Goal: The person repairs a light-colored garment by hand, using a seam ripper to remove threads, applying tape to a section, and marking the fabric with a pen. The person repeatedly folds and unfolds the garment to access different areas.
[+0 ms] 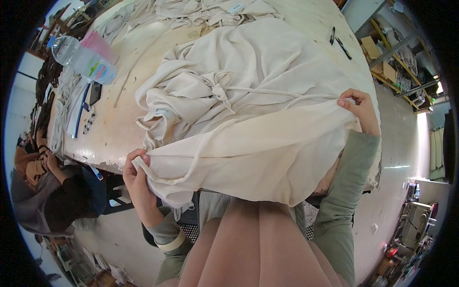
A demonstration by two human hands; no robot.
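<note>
A cream garment point(267, 52) of thin cloth lies rumpled over the table, its near part stretched between my hands and hanging past the front edge. My left hand point(138, 179) pinches one end of the stretched edge, at the lower left. At the right, my right hand point(361, 107) grips the other end between thumb and fingers. A narrow fabric tie point(267, 90) runs across the garment from a knotted bow point(218, 91) toward my right hand. Another loose strip point(195, 165) curves down near my left hand. Beside the bow, a neck opening with a pale label point(164, 113) shows.
On the table's left stand a clear water bottle point(88, 62) and a pink cup point(101, 45), with a dark phone-like object point(95, 92) near them. More cream garments point(205, 10) lie at the far edge. Two black pens point(337, 42) rest far right. Another person point(62, 191) sits at the left.
</note>
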